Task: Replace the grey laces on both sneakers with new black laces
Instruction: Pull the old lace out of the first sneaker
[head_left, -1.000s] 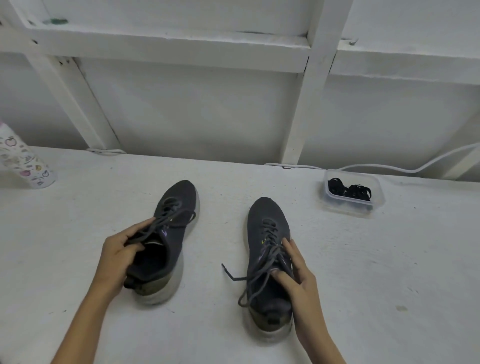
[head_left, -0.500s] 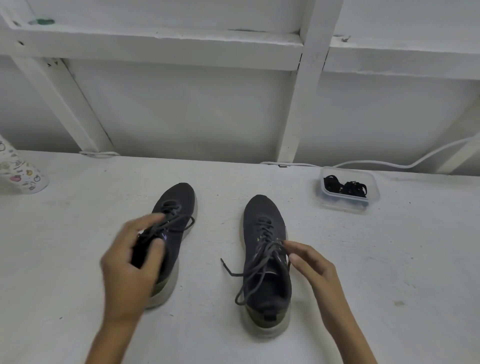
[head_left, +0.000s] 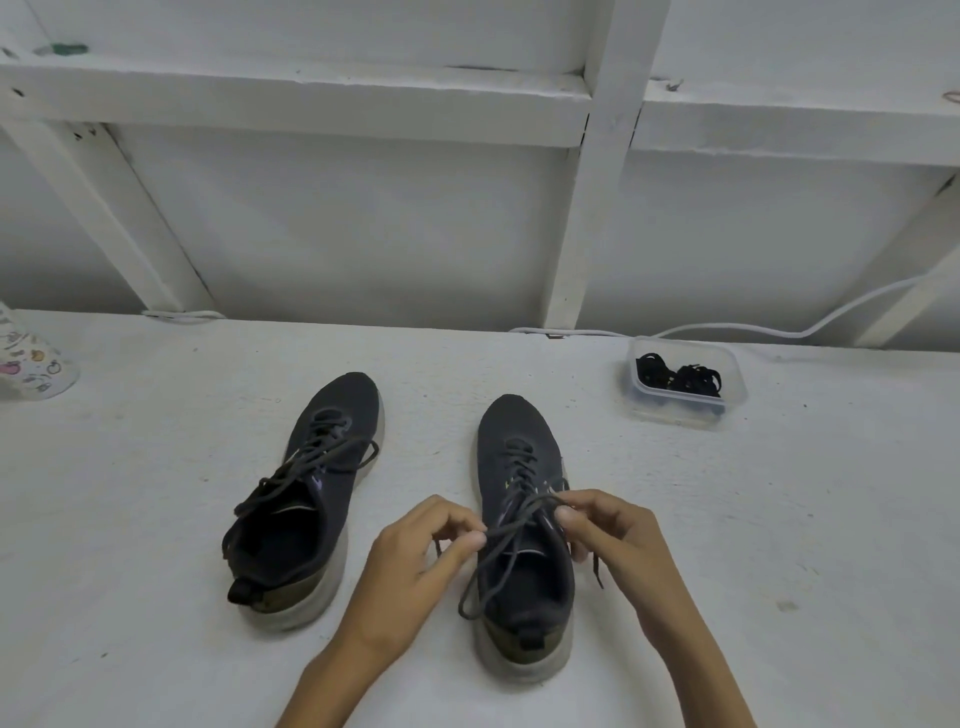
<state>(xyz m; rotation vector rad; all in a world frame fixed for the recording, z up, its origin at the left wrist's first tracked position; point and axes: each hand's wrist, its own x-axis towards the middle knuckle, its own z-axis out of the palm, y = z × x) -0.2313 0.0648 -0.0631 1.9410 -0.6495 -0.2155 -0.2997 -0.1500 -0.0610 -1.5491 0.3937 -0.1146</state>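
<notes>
Two dark sneakers with pale soles stand on the white table, toes pointing away from me. The left sneaker (head_left: 311, 499) sits alone, its grey lace draped loosely over the tongue. Both hands are at the right sneaker (head_left: 522, 519). My left hand (head_left: 421, 566) pinches a strand of its grey lace (head_left: 498, 561) at the sneaker's left side. My right hand (head_left: 608, 530) pinches the lace over the upper eyelets. A lace loop hangs down towards the heel. Black laces (head_left: 680, 376) lie bundled in a clear plastic tub (head_left: 685, 415) at the back right.
A patterned cup or bottle (head_left: 31, 364) lies at the far left edge. A white cable (head_left: 753, 328) runs along the back of the table under a white wooden frame (head_left: 587, 208). Bare table surface lies right of the sneakers.
My left hand has let go of the left sneaker and crossed over to the right sneaker's lace. My right hand has closed on that lace too. The left sneaker now sits free.
</notes>
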